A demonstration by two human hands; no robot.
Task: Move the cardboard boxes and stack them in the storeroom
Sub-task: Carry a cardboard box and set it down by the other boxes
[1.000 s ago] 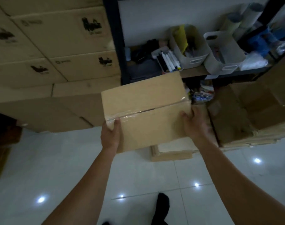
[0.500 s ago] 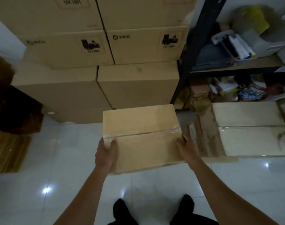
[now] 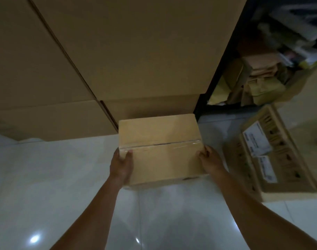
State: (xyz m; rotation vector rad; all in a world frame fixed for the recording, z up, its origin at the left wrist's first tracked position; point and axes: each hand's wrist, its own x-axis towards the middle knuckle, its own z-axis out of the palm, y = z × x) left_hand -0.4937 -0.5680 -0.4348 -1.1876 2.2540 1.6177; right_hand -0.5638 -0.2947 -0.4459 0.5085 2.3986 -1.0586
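A small taped cardboard box (image 3: 161, 148) is low in the middle of the view, right in front of a tall stack of large cardboard boxes (image 3: 129, 51). My left hand (image 3: 121, 166) grips its left side and my right hand (image 3: 211, 160) grips its right side. The box's far edge is close to the bottom box of the stack; whether it rests on the white tiled floor (image 3: 46, 186) I cannot tell.
A black shelf post (image 3: 224, 56) stands right of the stack, with crumpled paper and packaging (image 3: 258, 78) behind it. A flat cardboard box with white labels (image 3: 273, 156) lies on the floor at the right.
I have bent down and come closer to the stack. The small box has gone lower and forward, near the floor at the foot of the big boxes.
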